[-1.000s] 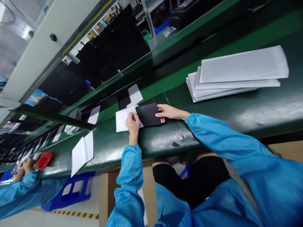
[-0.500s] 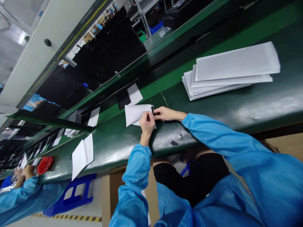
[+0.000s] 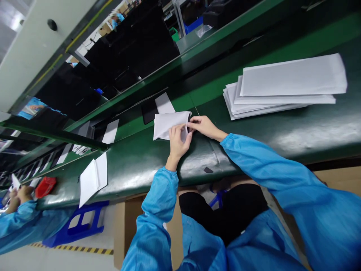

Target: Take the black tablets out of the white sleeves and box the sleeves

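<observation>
1. my left hand (image 3: 177, 141) and my right hand (image 3: 203, 126) both pinch the open end of a white envelope (image 3: 169, 122) on the green belt (image 3: 146, 165).
2. a bit of a black card (image 3: 188, 128) peeks out.
3. a pile of white envelopes (image 3: 282, 88) lies to the right.

We note the table (image 3: 296, 135) surface as green, smooth and glossy, like rubber or vinyl, with pale sheen patches. The envelope (image 3: 169, 122) at its near edge looks like matt white paper, slightly creased; a thin matt black edge shows at its mouth. The stack of envelopes (image 3: 282, 90) farther along the table reads as the same matt paper. Sleeves (image 3: 254, 162) over the table: light-blue cloth, faintly shiny.
</observation>
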Motion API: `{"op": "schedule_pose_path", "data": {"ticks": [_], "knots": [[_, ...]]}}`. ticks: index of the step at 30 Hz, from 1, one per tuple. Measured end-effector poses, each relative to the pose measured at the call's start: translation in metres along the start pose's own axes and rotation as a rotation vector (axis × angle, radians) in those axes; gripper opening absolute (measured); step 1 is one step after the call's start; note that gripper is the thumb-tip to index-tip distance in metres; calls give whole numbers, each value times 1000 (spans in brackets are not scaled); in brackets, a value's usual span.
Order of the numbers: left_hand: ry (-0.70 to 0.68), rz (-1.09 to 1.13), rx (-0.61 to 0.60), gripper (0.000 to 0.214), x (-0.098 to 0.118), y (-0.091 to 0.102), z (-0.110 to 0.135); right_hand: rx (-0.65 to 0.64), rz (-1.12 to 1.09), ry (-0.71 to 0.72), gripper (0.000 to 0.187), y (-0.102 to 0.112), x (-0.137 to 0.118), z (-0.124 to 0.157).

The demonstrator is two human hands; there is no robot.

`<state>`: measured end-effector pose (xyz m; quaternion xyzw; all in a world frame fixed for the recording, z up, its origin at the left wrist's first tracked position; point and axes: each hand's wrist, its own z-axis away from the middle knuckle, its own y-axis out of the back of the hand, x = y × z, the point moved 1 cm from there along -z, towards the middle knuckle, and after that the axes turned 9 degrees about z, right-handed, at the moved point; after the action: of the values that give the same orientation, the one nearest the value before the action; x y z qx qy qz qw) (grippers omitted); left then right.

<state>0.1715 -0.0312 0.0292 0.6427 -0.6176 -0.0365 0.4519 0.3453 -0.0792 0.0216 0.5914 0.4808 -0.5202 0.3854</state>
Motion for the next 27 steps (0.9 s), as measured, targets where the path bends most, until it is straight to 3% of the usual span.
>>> {"op": "schedule_pose_path", "data": {"ticks": [4, 7, 17, 22, 27], "knots": [[10, -77, -40, 27, 1, -2, 2, 104, -106, -60, 51, 5, 1, -4], [7, -86, -71, 17, 1, -3, 4, 103, -142, -69, 53, 7, 4, -6], [-29, -50, -4, 27, 3, -2, 3, 73, -248, -184, 40, 15, 9, -9], [-23, -58, -22, 28, 1, -4, 5, 15, -204, -169, 40, 12, 6, -9], [-28, -87, -51, 25, 0, -3, 7, 127, -208, -132, 42, 14, 14, -12]]}}
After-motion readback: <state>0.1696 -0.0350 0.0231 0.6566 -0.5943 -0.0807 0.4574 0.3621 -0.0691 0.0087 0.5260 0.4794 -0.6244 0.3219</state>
